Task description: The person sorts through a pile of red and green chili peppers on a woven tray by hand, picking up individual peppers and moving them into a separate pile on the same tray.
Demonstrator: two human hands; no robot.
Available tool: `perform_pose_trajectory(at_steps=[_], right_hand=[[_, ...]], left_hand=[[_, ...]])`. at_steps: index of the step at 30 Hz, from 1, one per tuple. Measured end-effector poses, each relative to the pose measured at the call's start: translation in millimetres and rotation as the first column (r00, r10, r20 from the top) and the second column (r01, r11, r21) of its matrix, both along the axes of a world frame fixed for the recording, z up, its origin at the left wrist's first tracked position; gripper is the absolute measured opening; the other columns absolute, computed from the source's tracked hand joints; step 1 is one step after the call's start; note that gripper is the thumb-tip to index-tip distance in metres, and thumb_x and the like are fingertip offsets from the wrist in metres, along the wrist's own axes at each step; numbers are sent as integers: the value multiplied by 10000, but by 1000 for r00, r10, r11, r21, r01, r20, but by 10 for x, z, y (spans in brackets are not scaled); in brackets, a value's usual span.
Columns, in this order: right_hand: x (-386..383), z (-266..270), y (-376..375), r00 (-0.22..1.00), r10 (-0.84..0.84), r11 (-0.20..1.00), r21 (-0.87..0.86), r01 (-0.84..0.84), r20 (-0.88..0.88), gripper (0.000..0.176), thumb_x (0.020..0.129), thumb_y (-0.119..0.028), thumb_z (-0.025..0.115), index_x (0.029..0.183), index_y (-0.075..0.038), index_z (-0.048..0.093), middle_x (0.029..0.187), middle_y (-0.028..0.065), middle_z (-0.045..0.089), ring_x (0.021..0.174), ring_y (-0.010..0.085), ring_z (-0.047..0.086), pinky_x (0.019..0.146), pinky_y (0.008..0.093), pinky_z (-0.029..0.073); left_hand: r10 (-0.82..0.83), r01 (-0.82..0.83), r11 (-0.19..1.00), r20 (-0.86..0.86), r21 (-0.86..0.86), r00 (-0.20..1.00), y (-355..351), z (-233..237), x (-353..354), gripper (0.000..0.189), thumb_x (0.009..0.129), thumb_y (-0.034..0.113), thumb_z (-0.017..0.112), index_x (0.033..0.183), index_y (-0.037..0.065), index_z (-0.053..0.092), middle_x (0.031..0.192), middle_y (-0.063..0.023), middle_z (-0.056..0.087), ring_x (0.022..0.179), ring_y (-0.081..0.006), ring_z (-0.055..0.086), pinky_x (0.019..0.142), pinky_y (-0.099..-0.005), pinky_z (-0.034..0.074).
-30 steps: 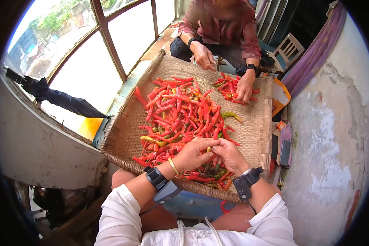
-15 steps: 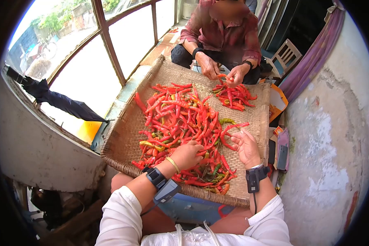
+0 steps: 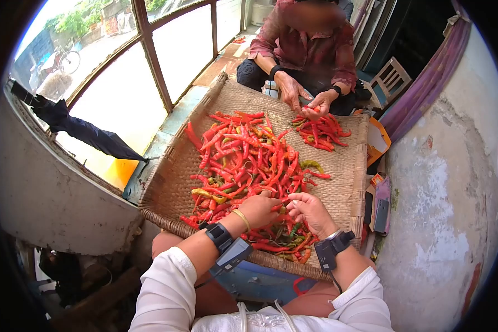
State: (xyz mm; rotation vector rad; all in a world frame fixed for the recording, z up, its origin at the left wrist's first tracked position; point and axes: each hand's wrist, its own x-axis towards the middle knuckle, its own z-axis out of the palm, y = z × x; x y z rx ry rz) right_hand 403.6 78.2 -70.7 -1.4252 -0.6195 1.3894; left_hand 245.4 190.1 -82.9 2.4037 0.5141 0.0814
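Observation:
Many red chili peppers [image 3: 249,157], with a few yellow and green ones among them, are heaped on a woven tray [image 3: 337,191]. Over the near part of the heap, my left hand [image 3: 259,210] is closed, its fingers curled round a red chili pepper that shows only in part. My right hand [image 3: 311,214] meets it from the right, thumb and fingers pinched together close to the left fingertips. Whatever sits in that pinch is too small to make out. A curved yellow-green chili [image 3: 312,165] lies beyond my right hand.
Across the tray sits another person [image 3: 310,50], both hands together holding a red chili over a smaller chili pile [image 3: 322,133]. A folded dark umbrella [image 3: 94,133] leans by the window at left. A worn wall [image 3: 437,210] stands at right.
My right hand has moved left and down from the tray's right side to meet my left hand, its fingers closing. The other person's hands have drawn closer together.

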Motion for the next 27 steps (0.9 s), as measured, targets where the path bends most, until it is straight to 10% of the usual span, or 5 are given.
perform_pose_trajectory(at_steps=[27], right_hand=[[-119, -87, 1, 937, 218, 974, -115, -193, 274, 182, 835, -157, 558, 942, -14, 593, 744, 8, 589, 614, 67, 534, 516, 206, 433]], left_hand=[[-2, 30, 990, -207, 136, 978, -48, 36, 36, 252, 739, 282, 587, 863, 63, 590, 746, -136, 599, 741, -305, 594, 650, -420, 470]])
